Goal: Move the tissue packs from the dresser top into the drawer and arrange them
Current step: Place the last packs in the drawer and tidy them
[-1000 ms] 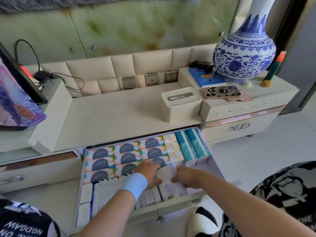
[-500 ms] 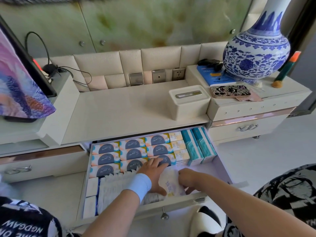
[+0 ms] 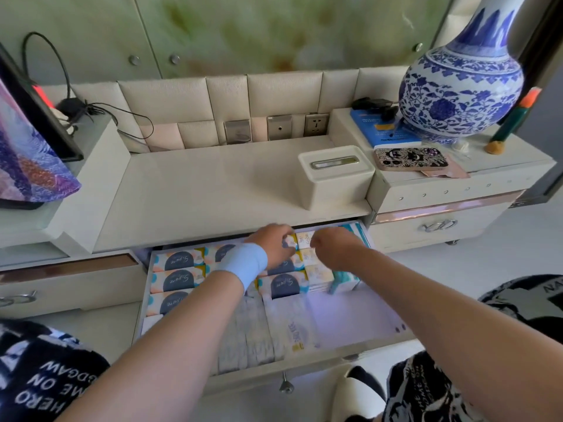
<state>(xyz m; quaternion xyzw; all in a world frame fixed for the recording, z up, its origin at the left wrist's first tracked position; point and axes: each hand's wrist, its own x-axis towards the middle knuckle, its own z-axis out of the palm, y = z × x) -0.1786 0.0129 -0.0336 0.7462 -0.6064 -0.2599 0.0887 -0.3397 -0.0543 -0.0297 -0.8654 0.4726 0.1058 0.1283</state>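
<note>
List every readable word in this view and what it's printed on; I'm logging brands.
"S.pure": dark arch on the tissue packs in the drawer.
"HERO", "ME ON": upside down on the black garment.
Blue book, white packs, small yellow packs: print too blurred to read.

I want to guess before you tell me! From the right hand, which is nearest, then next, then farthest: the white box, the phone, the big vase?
From the right hand, in the head view:
1. White box, on the dresser top just behind the hand.
2. Phone, farther back and to the right, on the raised side shelf.
3. Vase, behind the phone, at the back right.
</note>
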